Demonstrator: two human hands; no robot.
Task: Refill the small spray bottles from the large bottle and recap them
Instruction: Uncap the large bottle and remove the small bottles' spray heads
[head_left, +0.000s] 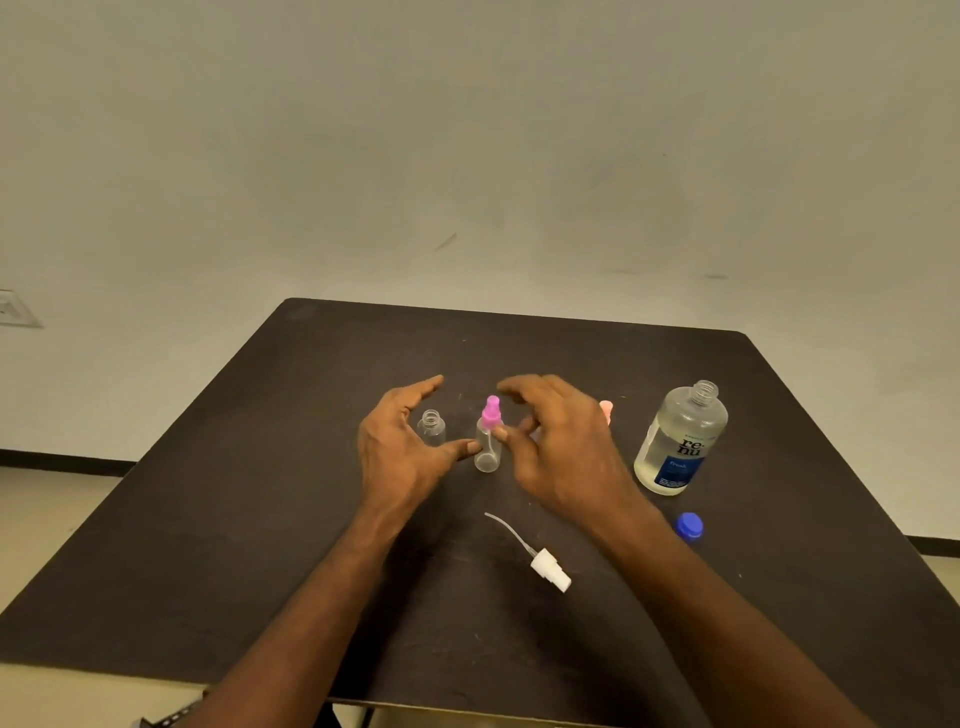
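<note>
From the head view, I see the small bottle with the pink spray top (489, 436) standing straight up on the table (270, 467), right between my two hands. Its long side points up. My left hand (400, 447) is spread open, and its thumb tip touches the bottle's side. My right hand (550, 441) has loosely bent fingers (506, 434); its thumb tip sits by the bottle's neck, but I cannot tell if it pinches. Both hands are equally close.

The open small bottle (431, 427) stands just left, behind my left thumb. Its white spray top (549, 567) lies nearer me. The large bottle (680, 441) stands open at right, its blue cap (690, 526) near it. Something peach (605, 410) hides behind my right hand.
</note>
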